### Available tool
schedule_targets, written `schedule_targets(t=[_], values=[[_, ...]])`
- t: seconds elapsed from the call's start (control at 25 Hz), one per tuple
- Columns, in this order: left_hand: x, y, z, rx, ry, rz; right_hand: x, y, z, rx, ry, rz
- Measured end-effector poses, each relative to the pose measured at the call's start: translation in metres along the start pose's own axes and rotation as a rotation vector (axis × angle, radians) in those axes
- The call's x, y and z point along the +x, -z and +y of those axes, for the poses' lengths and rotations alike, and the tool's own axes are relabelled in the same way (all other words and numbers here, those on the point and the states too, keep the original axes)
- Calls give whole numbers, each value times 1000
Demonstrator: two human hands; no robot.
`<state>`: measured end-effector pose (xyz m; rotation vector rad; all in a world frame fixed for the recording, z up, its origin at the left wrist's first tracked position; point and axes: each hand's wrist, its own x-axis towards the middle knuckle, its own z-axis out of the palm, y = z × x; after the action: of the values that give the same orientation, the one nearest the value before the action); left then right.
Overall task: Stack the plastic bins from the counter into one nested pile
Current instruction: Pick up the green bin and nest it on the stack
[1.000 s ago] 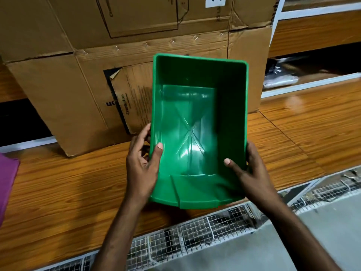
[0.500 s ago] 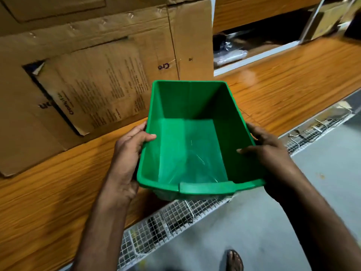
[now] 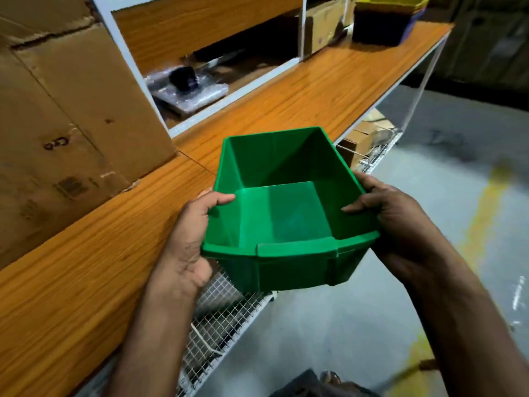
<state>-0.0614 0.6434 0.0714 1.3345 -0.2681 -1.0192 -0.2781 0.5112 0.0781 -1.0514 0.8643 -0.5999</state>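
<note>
I hold an empty green plastic bin upright in the air, off the front edge of the wooden counter. My left hand grips its left rim with the thumb inside. My right hand grips the right rim, thumb over the wall. At the far right end of the counter stands a nested pile of bins, dark at the bottom with yellow and blue rims on top.
A large cardboard box stands on the counter at left. A plastic-wrapped package lies in the white-framed shelf opening behind. A wire mesh shelf runs below the counter. Grey floor with a yellow line at right.
The green bin has come off the counter and now hangs level in front of it. The view has swung right, bringing the far end of the counter and the pile into sight.
</note>
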Motion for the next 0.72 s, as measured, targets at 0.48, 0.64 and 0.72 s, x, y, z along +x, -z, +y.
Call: schedule_targets(t=[0.48, 0.64, 0.72], values=[[155, -231, -38, 333, -301, -157, 113, 197, -54, -348, 214, 334], [233, -281, -44, 450, -477, -154, 185, 228, -81, -596, 326, 488], [268, -306, -39, 493, -540, -137, 217, 244, -95, -629, 358, 541]])
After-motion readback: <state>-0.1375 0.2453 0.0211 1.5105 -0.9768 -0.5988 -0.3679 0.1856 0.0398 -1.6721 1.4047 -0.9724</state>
